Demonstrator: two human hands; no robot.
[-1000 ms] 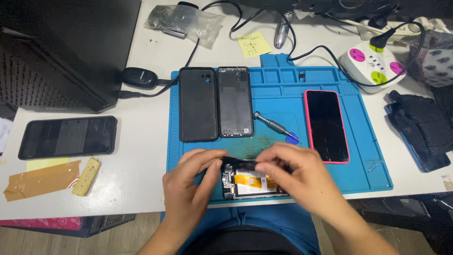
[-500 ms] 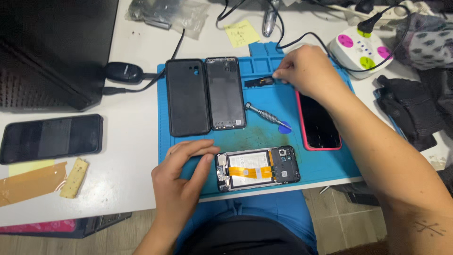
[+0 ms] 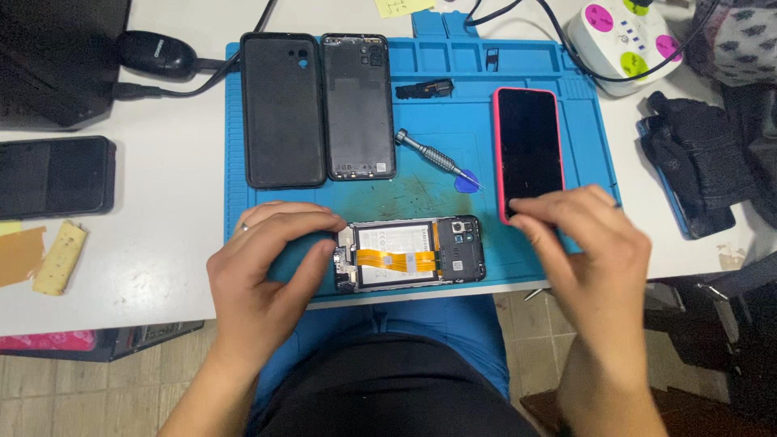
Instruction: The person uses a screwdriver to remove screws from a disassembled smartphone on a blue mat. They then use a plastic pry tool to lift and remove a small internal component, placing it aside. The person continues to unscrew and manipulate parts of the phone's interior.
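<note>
Mid-teardown on a blue repair mat (image 3: 243, 212): opened phone (image 3: 411, 253) lying flat at the mat's near edge, back already off, battery and an orange flex ribbon laid bare. Left hand (image 3: 263, 271) curled against the phone's left end, fingertips touching its frame, steadying rather than lifting. Right hand (image 3: 589, 247) just beside the phone's right end, fingers loosely bent and pinched toward each other, slightly blurred (whether anything small sits between them cannot be told). Set aside higher on the mat: a black back cover (image 3: 282, 109) and, touching its right side, the inner back shell (image 3: 358, 105); a small black bracket (image 3: 424, 88) near the top; a precision screwdriver (image 3: 426, 152) with a blue pick (image 3: 465, 182) at its tip. Further right, a pink-cased phone (image 3: 528, 150), screen dark and intact. Judged from this layout: covers and one bracket off, battery, ribbon and board yet to come out.
</note>
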